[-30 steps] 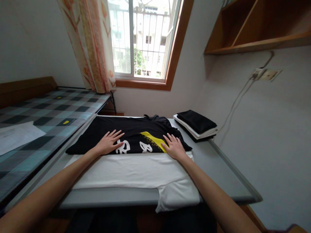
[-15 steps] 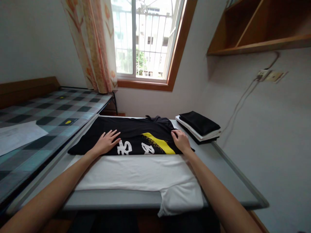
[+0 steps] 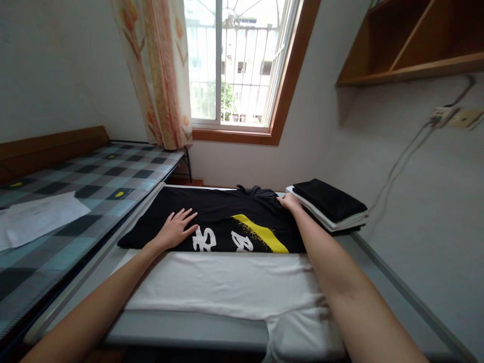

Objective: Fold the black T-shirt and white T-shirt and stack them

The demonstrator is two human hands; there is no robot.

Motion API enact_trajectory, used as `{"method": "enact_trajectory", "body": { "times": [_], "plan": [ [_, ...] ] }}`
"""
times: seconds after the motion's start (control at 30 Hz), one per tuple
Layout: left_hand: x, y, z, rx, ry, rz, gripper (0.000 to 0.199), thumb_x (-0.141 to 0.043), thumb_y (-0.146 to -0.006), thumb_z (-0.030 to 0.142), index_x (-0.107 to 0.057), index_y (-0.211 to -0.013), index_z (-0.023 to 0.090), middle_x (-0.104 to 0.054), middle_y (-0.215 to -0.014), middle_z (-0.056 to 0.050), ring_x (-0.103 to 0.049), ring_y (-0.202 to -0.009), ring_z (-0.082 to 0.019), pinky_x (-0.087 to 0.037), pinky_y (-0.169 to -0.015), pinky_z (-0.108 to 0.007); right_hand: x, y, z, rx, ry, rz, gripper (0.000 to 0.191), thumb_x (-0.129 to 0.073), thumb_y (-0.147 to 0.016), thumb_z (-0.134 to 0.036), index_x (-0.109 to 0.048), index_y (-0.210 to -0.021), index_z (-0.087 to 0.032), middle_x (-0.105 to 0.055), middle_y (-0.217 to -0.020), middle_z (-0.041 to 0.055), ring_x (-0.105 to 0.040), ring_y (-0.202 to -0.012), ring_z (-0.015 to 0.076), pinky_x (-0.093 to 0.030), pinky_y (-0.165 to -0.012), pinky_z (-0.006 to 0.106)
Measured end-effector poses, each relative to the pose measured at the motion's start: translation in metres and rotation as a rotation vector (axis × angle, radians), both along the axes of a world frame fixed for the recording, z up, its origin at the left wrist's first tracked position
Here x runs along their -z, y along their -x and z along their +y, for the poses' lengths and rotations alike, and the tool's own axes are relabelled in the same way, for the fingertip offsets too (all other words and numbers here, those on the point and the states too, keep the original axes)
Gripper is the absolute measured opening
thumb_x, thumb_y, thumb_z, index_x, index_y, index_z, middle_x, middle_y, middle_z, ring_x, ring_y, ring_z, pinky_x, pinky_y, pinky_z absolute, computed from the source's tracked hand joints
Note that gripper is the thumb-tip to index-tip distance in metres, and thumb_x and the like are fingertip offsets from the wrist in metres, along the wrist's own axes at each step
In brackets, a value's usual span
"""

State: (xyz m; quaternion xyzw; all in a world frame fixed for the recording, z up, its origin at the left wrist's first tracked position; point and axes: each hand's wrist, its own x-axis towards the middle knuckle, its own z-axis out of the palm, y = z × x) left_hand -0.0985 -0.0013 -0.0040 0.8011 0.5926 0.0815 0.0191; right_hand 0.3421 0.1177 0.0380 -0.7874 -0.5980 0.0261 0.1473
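A black T-shirt (image 3: 212, 206) with white lettering and a yellow stripe lies folded over on the table, its straight near edge running along a white T-shirt (image 3: 227, 280). My left hand (image 3: 177, 229) rests flat on the black fabric, fingers spread, left of the lettering. At the far right edge of the black T-shirt, my right hand (image 3: 290, 200) pinches the cloth; its fingertips are partly hidden. The white T-shirt's sleeve (image 3: 302, 333) hangs over the table's front edge. Bunched dark fabric lies at the far side of the black T-shirt.
A stack of folded black and white clothes (image 3: 330, 201) sits just right of my right hand. The grey table (image 3: 189, 327) borders a bed with a checkered mattress (image 3: 94, 176), where papers (image 3: 45, 217) lie. A wooden shelf (image 3: 408, 70) hangs on the right wall.
My right hand has moved away from me along the black T-shirt's right side to its far edge. The left hand stays on the fabric. The view has shifted slightly left.
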Motion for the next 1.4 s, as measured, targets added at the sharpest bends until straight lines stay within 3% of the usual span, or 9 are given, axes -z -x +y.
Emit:
{"method": "enact_trajectory", "body": {
  "times": [0.13, 0.3, 0.47, 0.7, 0.83, 0.93, 1.03, 1.17, 1.4],
  "plan": [
    [0.001, 0.000, 0.000, -0.001, 0.000, -0.003, 0.066, -0.028, -0.094, 0.066, -0.041, -0.149, 0.030, -0.034, -0.158, -0.004, -0.025, -0.147, -0.028, -0.020, -0.118, -0.052, 0.000, 0.002, 0.006, 0.064, 0.083, 0.011, 0.031, -0.063, -0.086, -0.035, -0.073, -0.108, -0.016, -0.073, -0.098, 0.0146, -0.070, -0.092, 0.0256, -0.053, -0.081, 0.035],
    [-0.001, -0.001, -0.002, 0.003, 0.001, -0.002, 0.066, -0.028, -0.094, 0.066, -0.042, -0.148, 0.030, -0.034, -0.158, -0.004, -0.026, -0.147, -0.028, -0.020, -0.118, -0.052, -0.008, 0.006, 0.007, 0.123, 0.049, -0.031, 0.033, -0.049, -0.093, -0.021, -0.068, -0.118, -0.013, -0.068, -0.113, 0.0228, -0.066, -0.106, 0.0302, -0.051, -0.087, 0.039],
    [-0.003, -0.003, -0.004, -0.003, 0.007, -0.010, 0.065, -0.030, -0.094, 0.064, -0.041, -0.149, 0.030, -0.034, -0.158, -0.004, -0.026, -0.147, -0.029, -0.019, -0.118, -0.052, -0.007, 0.013, 0.007, 0.067, -0.042, -0.189, 0.042, -0.030, -0.096, -0.010, -0.063, -0.122, -0.010, -0.067, -0.110, 0.0258, -0.067, -0.106, 0.0318, -0.050, -0.087, 0.043],
    [-0.002, -0.002, -0.003, -0.003, 0.009, -0.005, 0.065, -0.029, -0.095, 0.065, -0.041, -0.149, 0.030, -0.033, -0.158, -0.003, -0.025, -0.147, -0.028, -0.020, -0.118, -0.052, 0.002, 0.012, 0.013, 0.051, 0.073, -0.164, 0.043, -0.030, -0.095, -0.010, -0.057, -0.129, -0.008, -0.065, -0.118, 0.0264, -0.062, -0.115, 0.0306, -0.047, -0.092, 0.041],
    [-0.003, -0.003, -0.003, -0.010, 0.017, 0.010, 0.065, -0.029, -0.095, 0.064, -0.040, -0.149, 0.030, -0.032, -0.159, -0.003, -0.024, -0.148, -0.029, -0.019, -0.118, -0.053, 0.001, 0.025, 0.000, 0.039, 0.101, -0.156, 0.045, -0.036, -0.098, -0.026, -0.052, -0.135, -0.006, -0.061, -0.124, 0.0288, -0.059, -0.118, 0.0333, -0.045, -0.095, 0.043],
    [-0.003, -0.003, -0.004, -0.012, 0.023, 0.016, 0.065, -0.030, -0.095, 0.063, -0.040, -0.150, 0.028, -0.032, -0.159, -0.004, -0.023, -0.148, -0.029, -0.019, -0.118, -0.054, 0.010, 0.045, -0.021, -0.030, 0.092, -0.202, 0.064, -0.037, -0.098, -0.050, -0.047, -0.142, -0.006, -0.048, -0.141, 0.0291, -0.050, -0.128, 0.0370, -0.039, -0.102, 0.048],
    [-0.002, -0.003, -0.003, -0.012, 0.015, 0.018, 0.066, -0.029, -0.095, 0.063, -0.040, -0.150, 0.028, -0.032, -0.159, -0.005, -0.024, -0.148, -0.029, -0.020, -0.118, -0.054, 0.025, 0.062, -0.039, -0.082, 0.119, -0.192, 0.080, -0.025, -0.096, -0.064, -0.034, -0.152, -0.008, -0.031, -0.155, 0.0250, -0.032, -0.141, 0.0383, -0.025, -0.112, 0.052],
    [-0.001, -0.002, -0.003, -0.009, 0.006, 0.025, 0.066, -0.029, -0.095, 0.063, -0.040, -0.150, 0.027, -0.032, -0.159, -0.005, -0.024, -0.148, -0.030, -0.020, -0.118, -0.054, 0.034, 0.065, -0.045, -0.075, 0.167, -0.114, 0.083, -0.016, -0.094, -0.067, -0.027, -0.156, -0.012, -0.021, -0.160, 0.0207, -0.017, -0.148, 0.0363, -0.010, -0.117, 0.054],
    [-0.004, -0.003, -0.004, -0.016, 0.026, 0.048, 0.064, -0.030, -0.096, 0.059, -0.039, -0.150, 0.026, -0.031, -0.159, -0.005, -0.023, -0.148, -0.029, -0.020, -0.118, -0.053, 0.033, 0.044, -0.039, -0.136, 0.164, -0.115, 0.078, -0.016, -0.097, -0.063, -0.026, -0.156, -0.013, -0.021, -0.161, 0.0184, -0.017, -0.149, 0.0293, -0.014, -0.118, 0.044]
  ]
}}
